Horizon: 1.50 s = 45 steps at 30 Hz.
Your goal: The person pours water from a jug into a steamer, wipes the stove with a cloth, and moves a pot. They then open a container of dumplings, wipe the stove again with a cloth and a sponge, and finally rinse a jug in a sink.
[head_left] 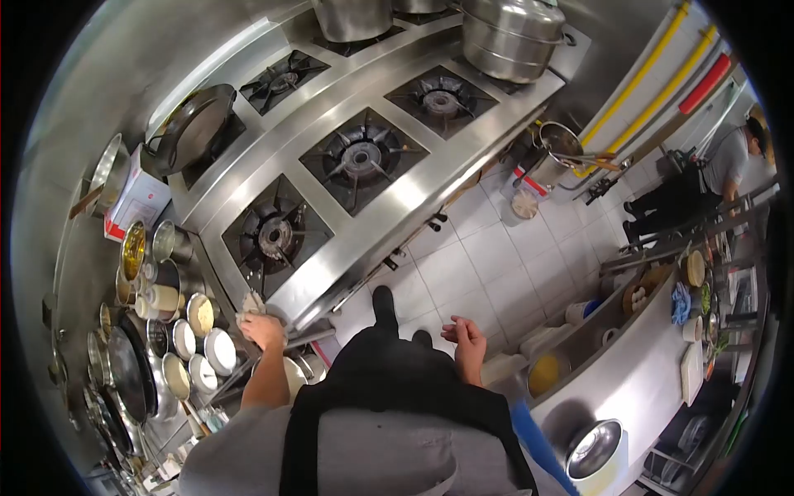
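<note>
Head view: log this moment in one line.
left hand grips cloth at stove edge | right hand empty, fingers curled, over floor | pan on stove

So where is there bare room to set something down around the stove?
Free: the steel front ledge between the burners and the floor, and the right counter beside the steel bowl. Crowded: the small bowls beside the left hand, which holds a cloth at the ledge. The right hand hangs empty.
</note>
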### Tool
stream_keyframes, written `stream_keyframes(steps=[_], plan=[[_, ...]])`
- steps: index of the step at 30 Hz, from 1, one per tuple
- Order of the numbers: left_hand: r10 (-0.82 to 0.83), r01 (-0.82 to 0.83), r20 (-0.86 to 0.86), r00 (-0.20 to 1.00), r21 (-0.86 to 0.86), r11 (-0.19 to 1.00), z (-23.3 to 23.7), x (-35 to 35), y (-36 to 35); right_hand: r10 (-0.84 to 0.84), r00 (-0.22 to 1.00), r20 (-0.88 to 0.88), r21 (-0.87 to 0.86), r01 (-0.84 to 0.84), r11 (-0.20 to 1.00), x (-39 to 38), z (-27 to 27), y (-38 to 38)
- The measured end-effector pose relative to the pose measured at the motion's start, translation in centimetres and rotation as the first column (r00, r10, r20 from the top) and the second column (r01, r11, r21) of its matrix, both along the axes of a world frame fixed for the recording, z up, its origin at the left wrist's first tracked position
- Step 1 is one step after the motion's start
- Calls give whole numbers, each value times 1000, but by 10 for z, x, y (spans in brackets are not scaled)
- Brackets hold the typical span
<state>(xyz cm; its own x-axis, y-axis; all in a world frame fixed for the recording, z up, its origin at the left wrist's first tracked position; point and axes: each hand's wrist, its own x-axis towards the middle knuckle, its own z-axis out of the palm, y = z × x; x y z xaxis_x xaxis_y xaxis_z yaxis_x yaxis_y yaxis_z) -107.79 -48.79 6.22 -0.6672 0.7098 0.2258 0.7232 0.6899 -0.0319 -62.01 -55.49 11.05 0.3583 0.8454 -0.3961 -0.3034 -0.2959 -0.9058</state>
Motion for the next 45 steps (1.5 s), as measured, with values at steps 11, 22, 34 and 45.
stream_keyframes(steps=[11,22,34,45], plan=[[-791,600,610,-48,650,466,154,200,201,181,917,-356,226,-103,969,-109,57,295],[-506,321,841,192,434,842,136,136,225,23,1000,16,493,-29,869,-77,87,642],[214,-370,943,254,-110,923,59,145,51,141,-556,819,-523,-622,583,-28,-59,907],[512,-537,804,-303,-588,605,5,199,-145,42,-651,758,-601,-672,432,-315,-58,671]])
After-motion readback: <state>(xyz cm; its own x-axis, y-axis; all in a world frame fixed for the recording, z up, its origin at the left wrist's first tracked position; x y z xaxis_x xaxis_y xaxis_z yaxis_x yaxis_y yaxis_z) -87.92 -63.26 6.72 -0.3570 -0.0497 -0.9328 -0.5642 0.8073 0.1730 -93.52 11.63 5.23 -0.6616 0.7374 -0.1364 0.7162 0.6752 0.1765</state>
